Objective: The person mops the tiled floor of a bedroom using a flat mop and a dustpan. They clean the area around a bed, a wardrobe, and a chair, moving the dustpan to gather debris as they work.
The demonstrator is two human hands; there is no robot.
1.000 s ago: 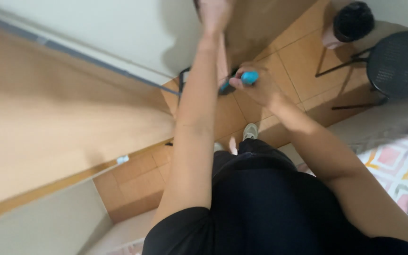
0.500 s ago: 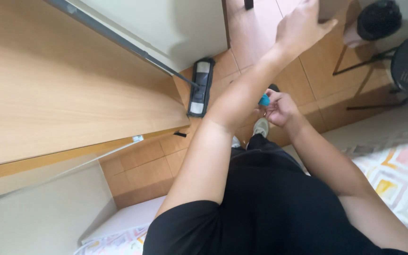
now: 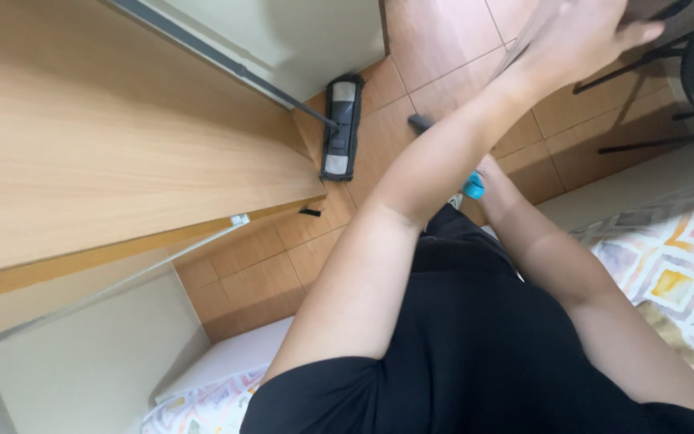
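Your left hand (image 3: pixel 580 36): raised, fingers spread, holds nothing | your right hand (image 3: pixel 487 173): mostly hidden, grip unclear, at small blue object (image 3: pixel 474 186) | flat grey floor mop (image 3: pixel 341 127): beside light wooden desk (image 3: pixel 106 153)

**No packages, labels, signs or screens**

No package, label, sign or screen is to be seen in the head view.
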